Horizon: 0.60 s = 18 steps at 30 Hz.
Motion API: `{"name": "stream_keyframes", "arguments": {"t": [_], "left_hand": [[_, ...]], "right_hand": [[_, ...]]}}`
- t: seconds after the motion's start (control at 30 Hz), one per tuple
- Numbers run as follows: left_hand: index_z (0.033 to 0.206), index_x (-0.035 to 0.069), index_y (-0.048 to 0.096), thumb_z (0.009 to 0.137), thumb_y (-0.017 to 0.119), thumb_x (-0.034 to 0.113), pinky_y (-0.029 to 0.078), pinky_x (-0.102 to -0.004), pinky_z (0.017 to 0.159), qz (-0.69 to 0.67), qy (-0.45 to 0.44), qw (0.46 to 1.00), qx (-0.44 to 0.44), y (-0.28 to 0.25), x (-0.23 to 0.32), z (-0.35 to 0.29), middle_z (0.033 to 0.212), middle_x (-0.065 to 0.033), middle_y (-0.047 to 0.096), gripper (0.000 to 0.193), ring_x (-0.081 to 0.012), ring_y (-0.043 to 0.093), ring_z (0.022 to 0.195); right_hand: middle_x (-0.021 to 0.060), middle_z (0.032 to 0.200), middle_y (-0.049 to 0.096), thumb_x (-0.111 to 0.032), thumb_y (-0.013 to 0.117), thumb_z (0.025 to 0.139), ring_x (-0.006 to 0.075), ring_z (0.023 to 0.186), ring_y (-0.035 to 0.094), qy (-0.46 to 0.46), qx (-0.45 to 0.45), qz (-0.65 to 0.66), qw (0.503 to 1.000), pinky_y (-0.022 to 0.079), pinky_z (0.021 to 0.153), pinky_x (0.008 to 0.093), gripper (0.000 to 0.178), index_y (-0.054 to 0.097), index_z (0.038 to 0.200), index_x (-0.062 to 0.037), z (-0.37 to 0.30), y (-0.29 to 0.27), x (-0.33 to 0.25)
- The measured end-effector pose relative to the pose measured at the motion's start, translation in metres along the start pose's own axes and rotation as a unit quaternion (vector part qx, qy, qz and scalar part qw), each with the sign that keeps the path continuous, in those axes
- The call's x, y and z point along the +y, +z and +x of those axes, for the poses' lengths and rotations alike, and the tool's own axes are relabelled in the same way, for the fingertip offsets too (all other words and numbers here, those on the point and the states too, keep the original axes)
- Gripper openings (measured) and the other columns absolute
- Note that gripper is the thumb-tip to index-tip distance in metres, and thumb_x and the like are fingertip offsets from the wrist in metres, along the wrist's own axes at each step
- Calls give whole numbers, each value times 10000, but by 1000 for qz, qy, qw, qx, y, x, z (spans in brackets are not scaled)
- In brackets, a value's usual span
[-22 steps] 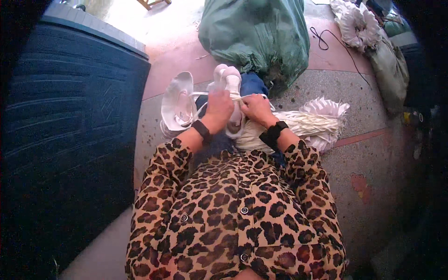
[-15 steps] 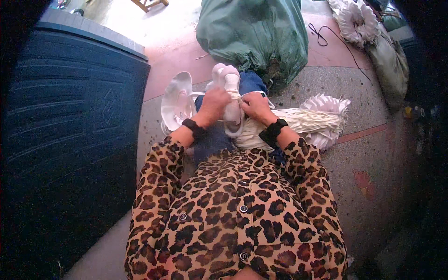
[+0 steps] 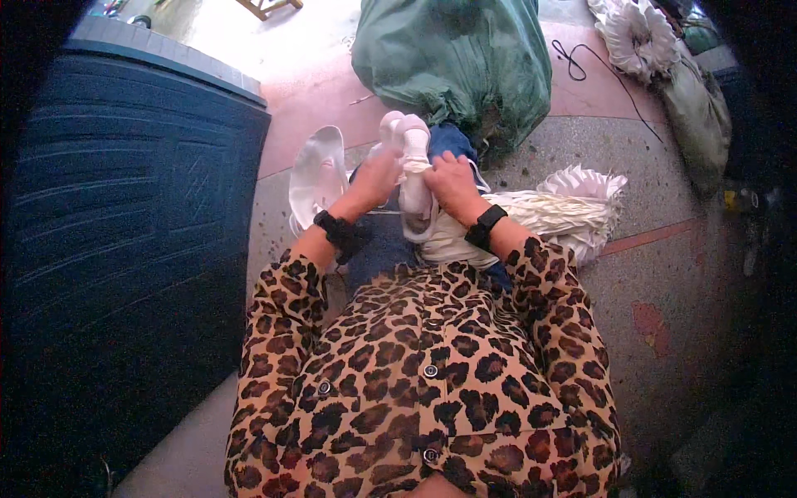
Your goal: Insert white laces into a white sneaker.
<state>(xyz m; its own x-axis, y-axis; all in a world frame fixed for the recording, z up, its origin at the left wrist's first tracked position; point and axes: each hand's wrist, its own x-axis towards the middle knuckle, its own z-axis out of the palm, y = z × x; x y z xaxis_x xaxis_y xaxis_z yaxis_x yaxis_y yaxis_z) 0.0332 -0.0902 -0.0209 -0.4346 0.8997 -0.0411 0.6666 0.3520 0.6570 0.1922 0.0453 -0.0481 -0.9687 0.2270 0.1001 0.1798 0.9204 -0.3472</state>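
Note:
A pair of white shoe-shaped pieces [image 3: 415, 199] lies lengthwise over my jeans, rounded ends pointing away from me. A cream strip [image 3: 415, 168] crosses the pieces partway along. At their right side my right hand [image 3: 455, 187] is closed, with its fingertips at the strip's end. My left hand [image 3: 378, 178] is beside their left edge; motion smears its fingers, so its grip is unclear. Left of my left hand sits another white curved, shoe-like piece [image 3: 317, 170]. A long stack of cream and white pleated pieces [image 3: 552, 214] lies to the right of my right hand.
A large green sack [image 3: 452, 62] stands just beyond my legs. A dark blue panelled door [image 3: 133, 166] rises on the left. At the far right are a ruffled white bundle [image 3: 635, 37], a greyish sack [image 3: 697, 124] and a thin black cord [image 3: 610, 75] on the floor.
My left hand has shifted slightly left and blurred. The right hand has turned, with its knuckles higher, and stays by the strip. The white pieces have hardly moved.

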Motion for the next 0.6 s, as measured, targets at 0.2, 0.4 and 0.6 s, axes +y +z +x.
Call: {"name": "stream_keyframes", "arguments": {"t": [0.2, 0.4, 0.6], "left_hand": [[831, 6, 702, 835, 643, 189, 525, -428, 695, 27, -34, 998, -53, -2, 6, -3, 804, -199, 678, 192, -349, 677, 741], [790, 28, 709, 771, 581, 177, 527, -492, 726, 173, -73, 975, -121, 22, 7, 2, 832, -226, 676, 198, -416, 661, 782], [804, 7, 712, 763, 569, 177, 527, -514, 754, 198, -119, 958, -169, 18, 34, 13, 849, -256, 673, 226, -429, 666, 821]], "right_hand": [[94, 869, 587, -68, 610, 835, 276, 859, 559, 43, 321, 278, 904, 448, 778, 424, 48, 620, 881, -77, 16, -32, 24], [70, 826, 576, -180, 508, 1007, 135, 639, 555, 112, 332, 697, 626, 516, 568, 283, 92, 527, 1019, -91, 2, -171, 34], [28, 826, 591, -240, 642, 916, 102, 768, 545, 222, 71, 430, 872, 458, 690, 272, 205, 642, 890, -37, -25, -54, 13]]}}
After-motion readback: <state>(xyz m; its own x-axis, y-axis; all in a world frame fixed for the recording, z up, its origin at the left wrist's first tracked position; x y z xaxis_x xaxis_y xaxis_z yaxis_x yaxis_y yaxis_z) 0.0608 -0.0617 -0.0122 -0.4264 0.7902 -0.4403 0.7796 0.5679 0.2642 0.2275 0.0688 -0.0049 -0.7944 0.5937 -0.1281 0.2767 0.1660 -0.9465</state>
